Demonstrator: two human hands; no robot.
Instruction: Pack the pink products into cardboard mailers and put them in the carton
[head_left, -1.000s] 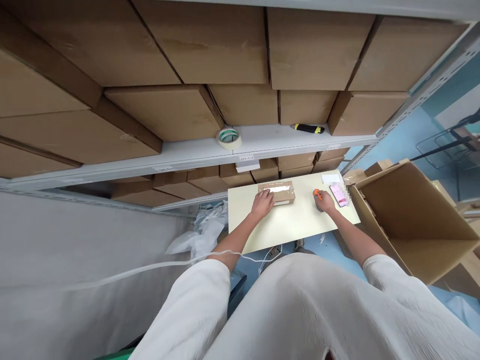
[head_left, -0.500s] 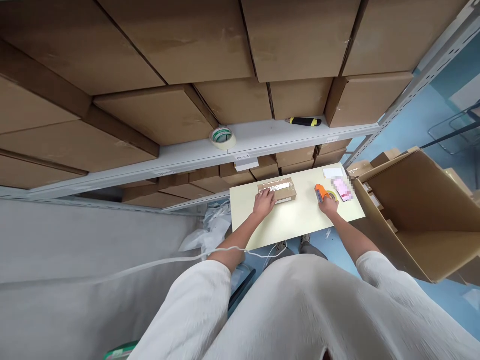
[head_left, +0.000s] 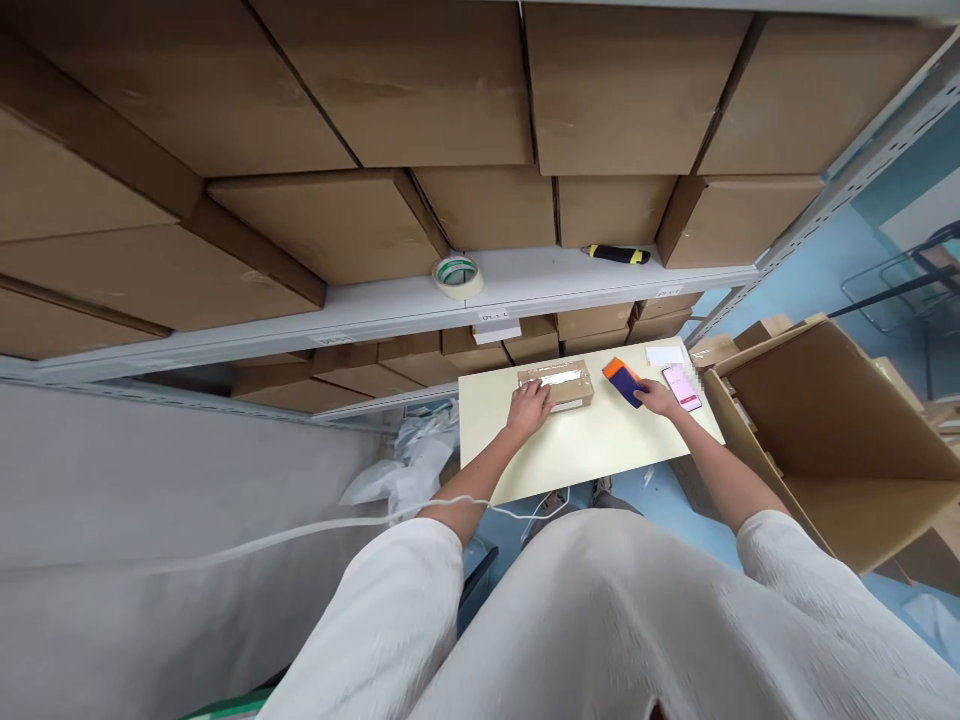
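Observation:
A small cardboard box [head_left: 574, 386] with shiny clear tape along its top lies on the pale table [head_left: 577, 455]. My left hand [head_left: 530, 405] grips its left end, fingers over the top. To the right of the box, my right hand [head_left: 658, 397] is closed around an orange and dark purple tape dispenser [head_left: 624, 382], which is tilted above the table. Part of the dispenser is hidden by the fingers. A phone with a pink screen [head_left: 682, 388] lies just right of that hand, and a white paper [head_left: 664, 355] lies behind it.
Cardboard boxes [head_left: 480, 205] fill the shelf ahead, with a tape roll [head_left: 458, 277] and a utility knife [head_left: 616, 254] at the shelf edge [head_left: 525, 275]. A large open carton [head_left: 855, 420] stands right of the table. A white cable [head_left: 315, 525] crosses my left arm.
My right hand has turned the tape dispenser, so its purple side shows, and shifted it slightly left towards the box. The phone is now uncovered. My left hand stays on the box.

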